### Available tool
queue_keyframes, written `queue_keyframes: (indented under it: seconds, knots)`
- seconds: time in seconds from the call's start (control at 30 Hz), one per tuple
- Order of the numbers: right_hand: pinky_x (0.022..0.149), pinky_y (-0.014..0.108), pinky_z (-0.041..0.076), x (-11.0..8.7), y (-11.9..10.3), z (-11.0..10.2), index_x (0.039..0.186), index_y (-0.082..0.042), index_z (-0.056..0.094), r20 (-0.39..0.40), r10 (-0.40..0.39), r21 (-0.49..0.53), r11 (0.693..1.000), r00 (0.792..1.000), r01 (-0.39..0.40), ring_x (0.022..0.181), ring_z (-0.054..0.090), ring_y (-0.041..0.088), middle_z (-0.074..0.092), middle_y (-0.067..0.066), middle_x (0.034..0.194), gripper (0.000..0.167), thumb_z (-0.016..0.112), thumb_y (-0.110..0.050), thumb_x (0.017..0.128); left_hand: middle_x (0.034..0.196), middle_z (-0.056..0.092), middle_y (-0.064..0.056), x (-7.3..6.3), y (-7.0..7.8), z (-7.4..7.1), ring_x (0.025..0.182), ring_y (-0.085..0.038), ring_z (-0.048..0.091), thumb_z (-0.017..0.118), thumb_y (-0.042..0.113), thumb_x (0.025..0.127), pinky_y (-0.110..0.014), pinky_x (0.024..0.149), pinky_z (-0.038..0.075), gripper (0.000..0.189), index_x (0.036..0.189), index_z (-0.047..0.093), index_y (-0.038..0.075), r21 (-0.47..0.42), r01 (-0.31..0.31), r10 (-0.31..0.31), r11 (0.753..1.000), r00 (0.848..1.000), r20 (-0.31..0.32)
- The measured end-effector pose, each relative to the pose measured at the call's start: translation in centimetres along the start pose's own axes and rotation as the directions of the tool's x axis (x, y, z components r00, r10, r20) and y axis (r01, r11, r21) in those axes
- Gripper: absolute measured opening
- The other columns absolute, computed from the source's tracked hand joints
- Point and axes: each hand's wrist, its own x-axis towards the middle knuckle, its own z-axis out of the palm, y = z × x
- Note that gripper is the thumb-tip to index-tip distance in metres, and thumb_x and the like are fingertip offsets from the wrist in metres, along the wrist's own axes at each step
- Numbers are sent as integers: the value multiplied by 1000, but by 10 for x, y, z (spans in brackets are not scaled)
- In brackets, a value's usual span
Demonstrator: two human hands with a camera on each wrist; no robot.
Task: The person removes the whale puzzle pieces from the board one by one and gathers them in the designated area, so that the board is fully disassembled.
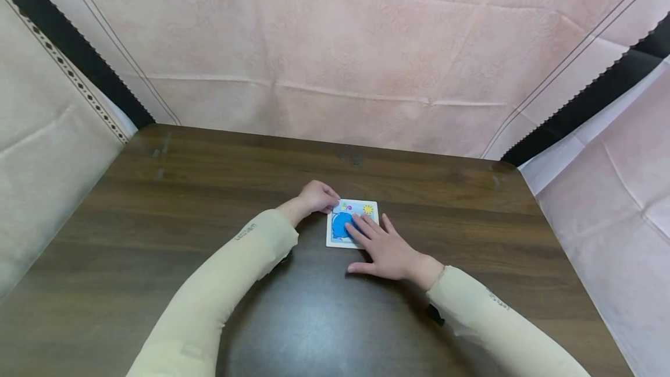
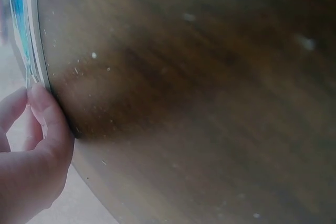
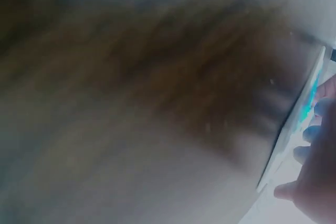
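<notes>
A small square picture board lies on the table, with a white border, a blue whale-like shape and a yellow sun. My left hand is at its far left corner. Thumb and fingertips pinch that corner in the left wrist view, where the board's edge shows thin layers. Over the near right part of the picture, my right hand lies palm down with straight, spread fingers, covering some of it. The right wrist view has the board's pale edge beside the right hand.
The brown wooden table extends on all sides of the board. Pale pink cloth hangs beyond its far edge, with more cloth at left and right. Black strips run up both far corners. Pale sleeves cover both forearms.
</notes>
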Motion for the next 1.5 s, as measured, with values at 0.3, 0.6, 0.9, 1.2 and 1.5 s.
queue_keyframes:
  seconds: [0.3,0.6,0.9,1.2,1.5]
  knots:
    - [117,55,6,7,-2,5,150,-22,13,68,3,-11,1000,998,-2,147,1,25,2,3,159,86,41,-69,85,100,67,-12,1,-2,2,73,-13,60,64,16,88,-20,70,55,22,105,69,2,5,-11,11,1000,1000,-11]
    - [117,55,7,9,-2,0,151,-22,13,109,-1,-3,1000,994,2,147,0,26,2,4,159,88,42,-70,84,102,65,-13,-2,-3,-1,75,-15,61,63,15,89,-21,72,56,22,107,67,3,-31,-18,19,999,1000,18]
    - [117,54,7,13,0,-8,150,-22,15,142,8,50,999,990,-15,147,0,25,4,3,159,87,44,-69,84,100,65,-13,-2,-6,-1,72,-14,60,62,15,90,-21,70,55,21,106,67,3,-63,-19,20,998,1000,13]
    - [116,57,8,13,0,-12,151,-22,14,145,13,10,1000,989,-15,147,1,27,5,3,159,87,43,-70,83,98,64,-12,-1,-6,-2,69,-12,59,63,14,89,-21,68,55,20,105,67,2,-95,-21,22,995,1000,9]
    - [116,58,8,13,2,-11,151,-25,14,149,20,2,1000,989,-21,147,2,25,6,3,159,88,44,-71,83,111,61,-14,-2,0,-24,80,-15,61,60,16,91,-25,80,55,25,113,63,4,-168,-30,22,985,999,-47]
